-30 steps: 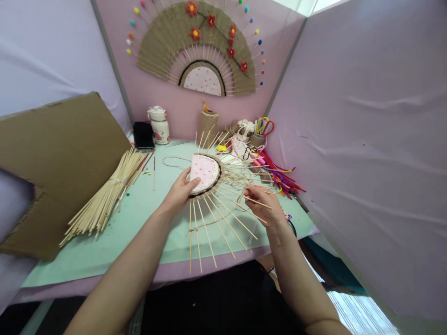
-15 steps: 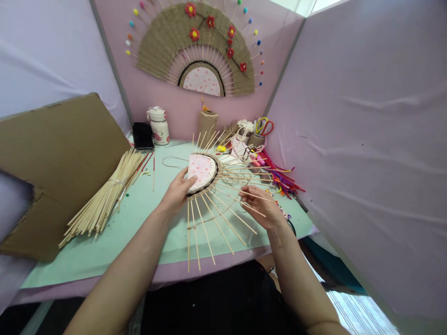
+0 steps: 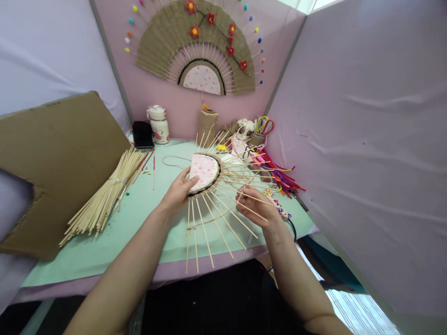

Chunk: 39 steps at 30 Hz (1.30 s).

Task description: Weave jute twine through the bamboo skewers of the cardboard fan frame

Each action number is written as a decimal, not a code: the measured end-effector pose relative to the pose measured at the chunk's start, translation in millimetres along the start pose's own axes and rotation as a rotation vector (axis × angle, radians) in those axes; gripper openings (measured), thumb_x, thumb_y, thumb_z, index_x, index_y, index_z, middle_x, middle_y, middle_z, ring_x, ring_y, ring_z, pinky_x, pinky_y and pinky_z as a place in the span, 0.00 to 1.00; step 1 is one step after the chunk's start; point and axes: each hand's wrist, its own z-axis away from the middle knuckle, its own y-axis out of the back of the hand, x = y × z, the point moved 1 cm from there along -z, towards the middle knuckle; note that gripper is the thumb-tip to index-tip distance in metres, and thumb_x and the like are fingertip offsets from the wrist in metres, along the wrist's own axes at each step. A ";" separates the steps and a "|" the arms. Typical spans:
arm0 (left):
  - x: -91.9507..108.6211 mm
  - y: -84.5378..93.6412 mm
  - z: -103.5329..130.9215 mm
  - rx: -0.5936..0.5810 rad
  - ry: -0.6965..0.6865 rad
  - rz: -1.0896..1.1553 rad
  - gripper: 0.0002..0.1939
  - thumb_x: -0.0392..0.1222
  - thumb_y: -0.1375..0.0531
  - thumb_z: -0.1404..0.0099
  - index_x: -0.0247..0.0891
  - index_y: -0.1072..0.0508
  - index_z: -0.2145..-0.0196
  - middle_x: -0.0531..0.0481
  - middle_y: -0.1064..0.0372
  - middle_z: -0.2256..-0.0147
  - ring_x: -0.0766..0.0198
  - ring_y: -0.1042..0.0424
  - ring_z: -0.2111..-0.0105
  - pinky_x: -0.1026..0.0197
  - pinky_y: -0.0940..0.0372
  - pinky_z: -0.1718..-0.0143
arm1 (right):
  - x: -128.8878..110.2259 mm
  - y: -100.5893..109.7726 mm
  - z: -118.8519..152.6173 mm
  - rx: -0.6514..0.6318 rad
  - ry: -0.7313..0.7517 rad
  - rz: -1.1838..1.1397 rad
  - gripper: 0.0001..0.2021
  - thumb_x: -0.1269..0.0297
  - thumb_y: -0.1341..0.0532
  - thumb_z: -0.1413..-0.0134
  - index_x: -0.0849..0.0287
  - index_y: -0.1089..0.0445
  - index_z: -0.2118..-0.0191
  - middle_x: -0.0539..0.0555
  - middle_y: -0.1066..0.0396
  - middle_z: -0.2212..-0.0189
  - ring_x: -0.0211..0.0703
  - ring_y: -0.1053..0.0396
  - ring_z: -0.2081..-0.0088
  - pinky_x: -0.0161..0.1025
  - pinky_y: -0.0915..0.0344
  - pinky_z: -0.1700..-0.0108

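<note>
My left hand (image 3: 177, 191) grips the straight edge of a half-round fan frame (image 3: 203, 168), thumb on top of its pink dotted cloth. Black and tan bands rim the cloth, and thin wooden sticks (image 3: 219, 225) spread out from the curved side. A strand of twine (image 3: 209, 221) starts at the stick nearest me and crosses several sticks in an arc. It leads to my right hand (image 3: 255, 205), whose fingertips are pinched together around it among the right-hand sticks. Part of the strand is hidden there.
A bundle of sticks (image 3: 101, 200) lies left, beside a cardboard sheet (image 3: 63, 153). A white bottle (image 3: 159, 125) and a twine spool (image 3: 208, 122) stand behind. Coloured pipe cleaners (image 3: 284, 179) and a patterned glue gun (image 3: 279, 204) lie right. A finished fan (image 3: 157, 42) hangs on the back panel.
My right hand has shifted slightly left and its fingers have closed in more on the twine. The fan frame has moved a little to the right in my left hand.
</note>
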 end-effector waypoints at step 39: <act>20.8 66.2 70.2 0.319 0.023 -0.157 0.27 0.35 0.36 0.41 0.35 0.35 0.44 0.43 0.22 0.62 0.62 0.22 0.67 0.65 0.28 0.66 | -11.0 47.6 -8.2 0.214 0.498 0.844 0.05 0.61 0.33 0.55 0.54 0.23 0.69 0.51 0.25 0.73 0.42 0.32 0.69 0.40 0.37 0.64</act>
